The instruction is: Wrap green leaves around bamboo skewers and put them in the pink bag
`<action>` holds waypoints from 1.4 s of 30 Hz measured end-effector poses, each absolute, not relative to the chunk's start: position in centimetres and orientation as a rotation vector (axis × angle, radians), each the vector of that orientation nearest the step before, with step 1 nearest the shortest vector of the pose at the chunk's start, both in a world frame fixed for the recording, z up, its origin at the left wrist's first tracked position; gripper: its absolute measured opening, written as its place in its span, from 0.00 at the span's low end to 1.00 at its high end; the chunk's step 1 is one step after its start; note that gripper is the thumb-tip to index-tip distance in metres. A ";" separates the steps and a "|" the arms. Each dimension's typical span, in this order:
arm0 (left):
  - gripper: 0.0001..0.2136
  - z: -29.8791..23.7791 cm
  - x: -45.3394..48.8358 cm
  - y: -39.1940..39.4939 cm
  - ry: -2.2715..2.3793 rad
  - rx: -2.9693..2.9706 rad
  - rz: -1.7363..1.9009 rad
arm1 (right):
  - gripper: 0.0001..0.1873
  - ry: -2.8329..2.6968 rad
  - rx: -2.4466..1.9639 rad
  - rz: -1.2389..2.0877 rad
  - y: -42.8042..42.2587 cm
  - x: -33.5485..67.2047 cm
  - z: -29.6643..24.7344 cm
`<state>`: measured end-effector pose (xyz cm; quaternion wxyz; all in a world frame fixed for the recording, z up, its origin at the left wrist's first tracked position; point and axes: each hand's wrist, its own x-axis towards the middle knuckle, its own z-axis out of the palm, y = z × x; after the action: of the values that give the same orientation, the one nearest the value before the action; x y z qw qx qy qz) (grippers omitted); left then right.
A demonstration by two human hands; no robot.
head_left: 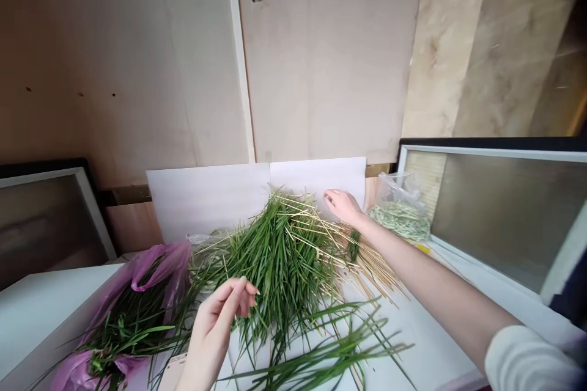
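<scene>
A large heap of long green grass blades (279, 263) lies on the white table (413, 342), with pale straw-coloured stalks (367, 263) fanning out to its right. My right hand (342, 206) reaches across the far side of the heap, close to the stalk tips, and shows nothing in it. Its forearm runs in from the lower right, ending in a cream sleeve (527, 360). My left hand (224, 314) hangs over the near edge of the heap with curled fingers. Whether a thin blade lies between its fingertips is hard to see.
A purple plastic bag (160, 263) of green blades lies at the left, and a clear plastic bag (398, 208) of pale green material stands at the back right. White sheets (206, 195) lean against the plywood wall (330, 61). Glass-fronted frames (504, 214) stand at the right.
</scene>
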<state>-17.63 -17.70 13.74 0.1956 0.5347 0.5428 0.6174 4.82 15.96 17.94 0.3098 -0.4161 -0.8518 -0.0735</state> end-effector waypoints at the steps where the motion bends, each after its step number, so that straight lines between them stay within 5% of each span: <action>1: 0.18 13.5 -17.0 -17.2 1.501 1.535 1.663 | 0.08 -2.206 -1.174 -0.197 15.9 7.1 16.2; 13: 0.09 4.2 -6.1 -6.7 1.660 2.299 0.557 | 0.08 -2.264 -1.677 0.002 12.5 19.4 -0.8; 19: 0.10 -0.8 -7.2 -3.6 1.674 2.156 0.605 | 0.03 -2.276 -1.809 -0.007 14.0 17.4 -2.3; 26: 0.15 -0.8 -9.5 -4.4 1.647 2.108 1.037 | 0.08 -2.309 -1.864 -0.014 14.6 18.1 -1.4; 31: 0.14 -0.2 -9.2 -5.4 1.623 2.172 0.997 | 0.14 -2.311 -1.845 0.082 13.9 21.3 -0.4; 42: 0.12 0.1 -8.1 -6.1 1.519 2.303 0.870 | 0.15 -2.092 -1.406 0.603 0.7 26.8 -4.2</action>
<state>-8.14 -6.06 0.13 0.1239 0.7899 0.5211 0.2985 26.76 0.74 -4.25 0.2715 -0.5221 -0.7769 0.2238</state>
